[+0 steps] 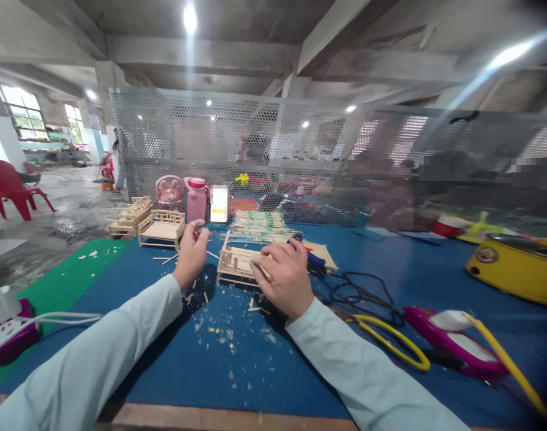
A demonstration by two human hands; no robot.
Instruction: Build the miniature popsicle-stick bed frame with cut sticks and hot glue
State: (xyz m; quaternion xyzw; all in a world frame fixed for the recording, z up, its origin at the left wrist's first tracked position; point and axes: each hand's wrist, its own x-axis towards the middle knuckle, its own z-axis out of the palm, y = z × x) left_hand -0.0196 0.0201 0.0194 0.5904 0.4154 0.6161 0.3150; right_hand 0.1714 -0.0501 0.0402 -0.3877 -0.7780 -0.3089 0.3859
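A small model built of wooden sticks (241, 263), shaped like a piece of furniture, stands on the blue table. Over its right side is my right hand (286, 278), with curled fingers and the fingertips against the model. To the left of the model, my left hand (192, 254) is raised off the table, thumb and fingers pinched together. Anything between those fingertips is too small to make out. Just beyond my right hand lies a blue tool with a black cable (317, 260), partly hidden, which looks like a glue gun.
Similar stick models (162, 226) stand at the back left. Behind are a pink bottle (196, 200), a lit phone (218, 203) and bundled sticks (259, 221). Yellow-handled cutters (394, 341), a purple power strip (453, 344) and a yellow pot (516, 269) sit right. Scraps litter the table (201, 377).
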